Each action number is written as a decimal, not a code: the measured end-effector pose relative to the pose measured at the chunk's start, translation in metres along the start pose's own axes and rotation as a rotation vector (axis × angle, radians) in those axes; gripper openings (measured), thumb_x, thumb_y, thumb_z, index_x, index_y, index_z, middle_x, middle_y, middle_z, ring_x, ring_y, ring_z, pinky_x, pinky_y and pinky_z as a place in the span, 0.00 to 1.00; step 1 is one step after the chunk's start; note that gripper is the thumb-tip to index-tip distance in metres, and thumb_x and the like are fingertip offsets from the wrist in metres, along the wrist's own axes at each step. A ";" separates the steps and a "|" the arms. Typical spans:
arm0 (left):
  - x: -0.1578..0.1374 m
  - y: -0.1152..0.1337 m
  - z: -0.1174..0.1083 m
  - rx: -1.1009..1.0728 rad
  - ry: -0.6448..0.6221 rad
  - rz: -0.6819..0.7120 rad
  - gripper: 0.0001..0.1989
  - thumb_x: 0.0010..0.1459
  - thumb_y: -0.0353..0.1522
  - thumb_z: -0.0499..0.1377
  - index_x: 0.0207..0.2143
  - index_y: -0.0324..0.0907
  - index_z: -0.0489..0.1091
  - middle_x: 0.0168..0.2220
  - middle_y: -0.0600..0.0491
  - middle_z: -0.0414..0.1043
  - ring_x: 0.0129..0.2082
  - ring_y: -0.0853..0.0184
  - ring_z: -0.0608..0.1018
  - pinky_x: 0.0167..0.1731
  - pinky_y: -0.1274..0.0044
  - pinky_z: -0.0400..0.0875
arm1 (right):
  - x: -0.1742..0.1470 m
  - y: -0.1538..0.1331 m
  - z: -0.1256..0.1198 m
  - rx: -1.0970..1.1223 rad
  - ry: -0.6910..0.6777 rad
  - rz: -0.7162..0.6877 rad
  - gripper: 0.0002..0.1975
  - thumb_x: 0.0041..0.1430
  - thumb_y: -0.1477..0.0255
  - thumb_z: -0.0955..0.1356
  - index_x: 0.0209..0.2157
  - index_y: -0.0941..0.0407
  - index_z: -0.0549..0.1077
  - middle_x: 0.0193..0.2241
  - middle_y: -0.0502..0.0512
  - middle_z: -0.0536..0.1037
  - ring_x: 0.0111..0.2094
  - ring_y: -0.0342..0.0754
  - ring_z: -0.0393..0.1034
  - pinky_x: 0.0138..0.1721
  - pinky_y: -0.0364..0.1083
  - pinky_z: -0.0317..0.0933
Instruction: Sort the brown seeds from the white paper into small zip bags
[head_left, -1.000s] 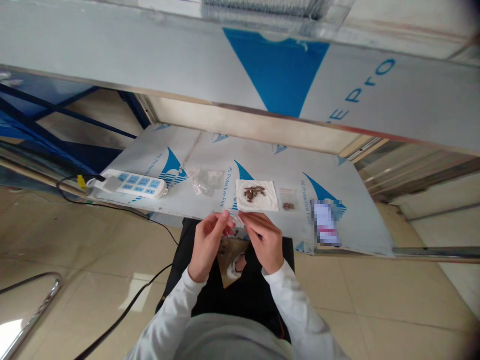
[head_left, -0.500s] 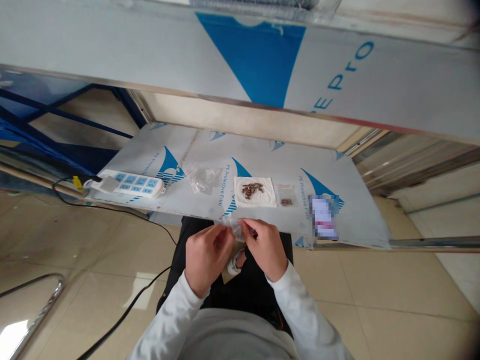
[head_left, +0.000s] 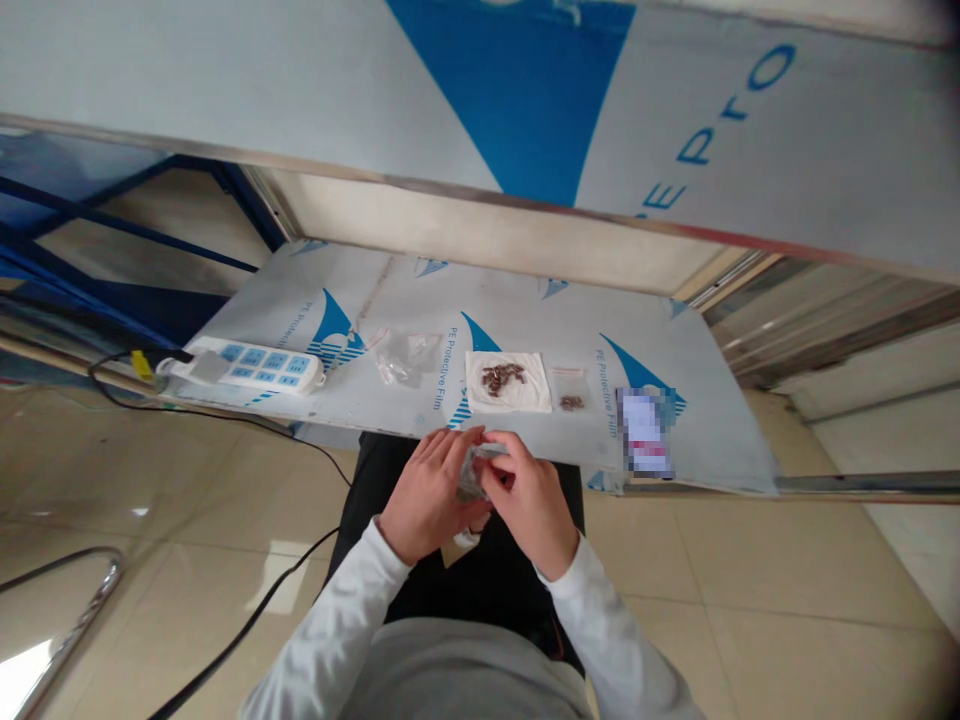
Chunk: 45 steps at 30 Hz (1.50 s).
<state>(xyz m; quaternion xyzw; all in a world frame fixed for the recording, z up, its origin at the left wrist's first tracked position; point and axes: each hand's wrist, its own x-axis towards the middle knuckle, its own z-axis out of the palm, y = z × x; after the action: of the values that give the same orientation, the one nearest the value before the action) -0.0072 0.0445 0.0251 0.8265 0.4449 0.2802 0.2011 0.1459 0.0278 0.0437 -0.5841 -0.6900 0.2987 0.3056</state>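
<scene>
A small clear plastic bag (head_left: 472, 474) is between my two hands, just in front of the shelf's near edge. My left hand (head_left: 430, 488) curls round the bag's left side. The fingers of my right hand (head_left: 529, 500) are bent onto its right side, with the fingertips at the bag's upper part. Whether anything lies inside this bag I cannot tell. Beyond my hands, a white cloth or paper square (head_left: 534, 398) carries a heap of small brown metal pieces (head_left: 502, 378). Right of it lies a clear zip bag (head_left: 573, 385) with some of the same pieces.
Several clear bags (head_left: 405, 355) lie left of the white square. A white power strip (head_left: 262, 368) with a plug and cable is at the shelf's left end. A phone (head_left: 645, 432) with a blurred screen lies to the right. An upper panel (head_left: 300, 110) overhangs the shelf (head_left: 360, 400).
My left hand has turned and opened out round the bag, its fingers now reaching across the top. My right fingers have shifted over the bag's mouth. The view has tilted slightly.
</scene>
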 end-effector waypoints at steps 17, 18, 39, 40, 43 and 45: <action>-0.017 -0.016 0.018 -0.153 0.143 -0.321 0.16 0.52 0.33 0.60 0.44 0.45 0.67 0.37 0.51 0.75 0.39 0.62 0.77 0.41 0.72 0.71 | 0.141 0.138 0.041 -0.307 0.130 0.024 0.04 0.49 0.77 0.70 0.30 0.56 0.73 0.34 0.57 0.74 0.37 0.49 0.70 0.43 0.49 0.64; -0.018 -0.018 0.018 -0.155 0.140 -0.325 0.16 0.52 0.33 0.60 0.44 0.45 0.67 0.38 0.51 0.75 0.39 0.62 0.77 0.41 0.72 0.70 | 0.141 0.138 0.044 -0.322 0.137 0.039 0.04 0.50 0.78 0.68 0.30 0.57 0.73 0.34 0.58 0.75 0.37 0.50 0.70 0.43 0.50 0.63; 0.035 -0.034 0.023 -0.301 0.269 -0.213 0.18 0.50 0.32 0.62 0.45 0.43 0.64 0.37 0.51 0.73 0.39 0.62 0.76 0.43 0.70 0.67 | 0.081 0.030 -0.010 0.031 0.200 -0.094 0.10 0.57 0.66 0.68 0.38 0.55 0.76 0.36 0.52 0.80 0.33 0.44 0.74 0.35 0.42 0.67; 0.038 -0.030 0.023 -0.323 0.276 -0.191 0.18 0.49 0.31 0.62 0.44 0.42 0.64 0.38 0.50 0.73 0.40 0.62 0.76 0.43 0.70 0.68 | 0.072 0.016 -0.015 0.037 0.185 -0.145 0.08 0.56 0.67 0.69 0.37 0.54 0.77 0.34 0.52 0.80 0.32 0.44 0.73 0.35 0.42 0.67; 0.043 -0.021 0.023 -0.403 0.300 -0.120 0.19 0.48 0.28 0.61 0.44 0.42 0.64 0.40 0.49 0.71 0.41 0.62 0.75 0.43 0.72 0.68 | 0.058 -0.007 -0.025 -0.055 0.111 -0.243 0.06 0.54 0.72 0.71 0.35 0.54 0.78 0.31 0.52 0.79 0.32 0.46 0.72 0.36 0.44 0.66; 0.044 -0.017 0.024 -0.435 0.315 -0.085 0.18 0.49 0.29 0.61 0.43 0.41 0.64 0.40 0.49 0.71 0.41 0.63 0.74 0.42 0.72 0.68 | 0.057 -0.011 -0.028 -0.134 0.058 -0.267 0.07 0.55 0.74 0.70 0.37 0.55 0.78 0.31 0.54 0.80 0.34 0.47 0.73 0.39 0.46 0.66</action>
<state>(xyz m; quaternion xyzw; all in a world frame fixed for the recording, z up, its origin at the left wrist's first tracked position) 0.0170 0.0887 0.0098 0.6908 0.4344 0.4855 0.3138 0.1536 0.0840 0.0741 -0.5148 -0.7708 0.1917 0.3225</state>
